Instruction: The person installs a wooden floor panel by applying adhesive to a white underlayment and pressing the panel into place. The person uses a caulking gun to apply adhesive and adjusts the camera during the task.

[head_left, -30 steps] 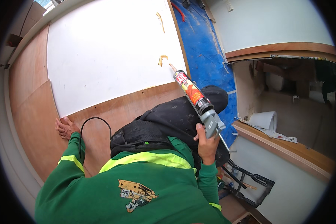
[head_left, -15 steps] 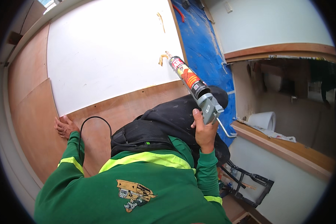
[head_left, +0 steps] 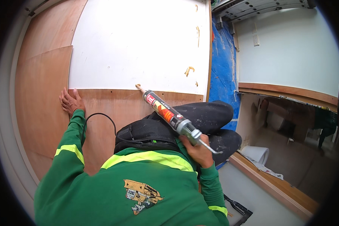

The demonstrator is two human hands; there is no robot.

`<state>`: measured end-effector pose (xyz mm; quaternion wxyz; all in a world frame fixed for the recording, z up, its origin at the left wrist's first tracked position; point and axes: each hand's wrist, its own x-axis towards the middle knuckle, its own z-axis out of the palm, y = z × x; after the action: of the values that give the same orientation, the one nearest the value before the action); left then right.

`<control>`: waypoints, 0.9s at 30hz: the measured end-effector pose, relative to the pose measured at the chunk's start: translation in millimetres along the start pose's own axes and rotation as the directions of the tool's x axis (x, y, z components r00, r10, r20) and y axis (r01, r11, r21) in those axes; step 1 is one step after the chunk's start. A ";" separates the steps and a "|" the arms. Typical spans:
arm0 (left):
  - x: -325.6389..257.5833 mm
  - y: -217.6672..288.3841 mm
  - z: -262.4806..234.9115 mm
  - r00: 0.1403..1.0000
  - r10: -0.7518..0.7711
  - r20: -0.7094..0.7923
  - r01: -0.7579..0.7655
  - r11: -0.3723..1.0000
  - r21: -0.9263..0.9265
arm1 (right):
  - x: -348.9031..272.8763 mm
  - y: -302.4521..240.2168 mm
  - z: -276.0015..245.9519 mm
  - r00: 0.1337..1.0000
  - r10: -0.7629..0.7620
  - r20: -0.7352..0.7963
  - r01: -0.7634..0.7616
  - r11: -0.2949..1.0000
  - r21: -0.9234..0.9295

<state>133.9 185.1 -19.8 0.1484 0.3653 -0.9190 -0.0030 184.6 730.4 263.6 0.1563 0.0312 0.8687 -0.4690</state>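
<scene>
My right hand point(head_left: 198, 151) is wrapped round the handle end of a caulking gun point(head_left: 187, 130), which holds a black, red and yellow adhesive cartridge point(head_left: 164, 110). The gun slants up and left across my lap. Its nozzle points at the near edge of a white panel point(head_left: 128, 45), where a small brown dab point(head_left: 137, 85) shows at the tip. Brown adhesive strips point(head_left: 189, 71) mark that panel's right side. My left hand point(head_left: 72, 101) rests with fingers spread at the edge of a loose plywood sheet point(head_left: 41, 101), beside the panel's near left corner.
Plywood flooring point(head_left: 101, 135) extends round my knees. Blue sheeting point(head_left: 224, 71) runs along the right of the white panel. Farther right, a wooden-framed opening point(head_left: 267, 173) has a white roll point(head_left: 255, 154) by its sill. A black metal frame point(head_left: 239, 211) lies behind my right arm.
My right hand has swung the caulking gun left and lower, bringing its nozzle to the panel's near edge. The left hand stays by the plywood edge. The whole view has shifted.
</scene>
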 end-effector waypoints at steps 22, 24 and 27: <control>-1.3 2.5 -2.4 1.000 -0.023 0.016 0.023 1.000 0.020 | -18.6 43.9 -4.4 0.960 -0.003 -0.280 -0.036 0.991 -0.133; 2.4 2.1 -0.3 1.000 -0.026 -0.006 0.026 1.000 0.000 | -16.2 38.3 -6.0 0.954 -0.022 -0.300 -0.032 0.984 -0.174; 0.9 2.2 1.0 1.000 -0.017 0.009 0.017 1.000 0.021 | -35.6 40.5 -17.8 0.945 -0.050 -0.322 -0.026 0.973 -0.228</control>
<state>131.5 186.0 -20.2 0.1402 0.3745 -0.9166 0.0035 222.2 771.0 250.9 0.0105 0.0848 0.9309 -0.3551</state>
